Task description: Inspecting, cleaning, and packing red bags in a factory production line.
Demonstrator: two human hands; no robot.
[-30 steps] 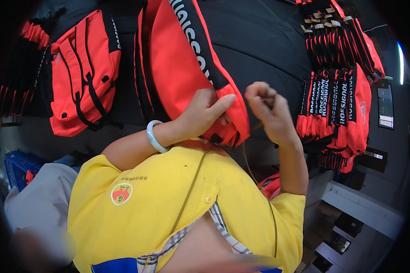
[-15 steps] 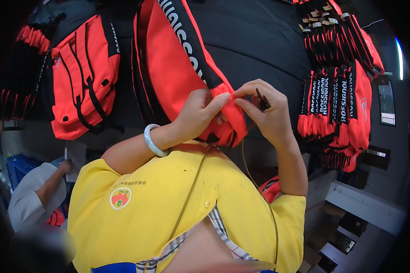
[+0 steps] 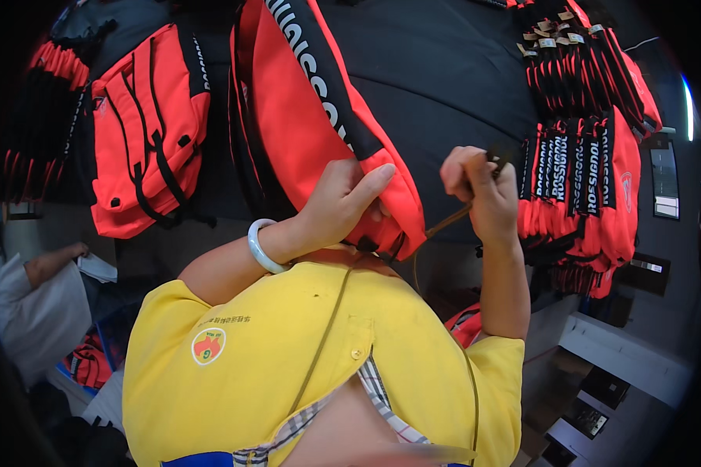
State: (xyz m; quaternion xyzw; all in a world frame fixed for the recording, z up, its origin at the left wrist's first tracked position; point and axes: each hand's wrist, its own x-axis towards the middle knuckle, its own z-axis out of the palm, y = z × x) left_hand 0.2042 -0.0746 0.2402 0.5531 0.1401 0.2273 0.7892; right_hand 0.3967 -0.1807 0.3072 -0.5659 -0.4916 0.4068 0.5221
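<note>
A red and black backpack (image 3: 300, 117) with white lettering lies in front of my chest on dark cloth. My left hand (image 3: 336, 198) is closed on its near right edge, thumb on top and fingers folded under the red fabric. Right of the bag and apart from it, my right hand (image 3: 483, 187) is raised with its fingers curled round a small dark tool (image 3: 497, 162), blurred and mostly hidden. A brown cord (image 3: 448, 220) runs from this hand toward the bag's lower corner; cord also hangs down my yellow shirt.
Another red backpack (image 3: 152, 132) with black straps lies to the left, beside a row of stacked bags (image 3: 43, 124). More red and black bags (image 3: 576, 179) stand packed at the right. At the lower left a person (image 3: 43, 303) in a pale top holds a white sheet (image 3: 97, 268).
My right hand has drawn away from the bag's edge, up and to the right, and its fingers have curled. My left hand keeps its grip. The person at the left has shifted.
</note>
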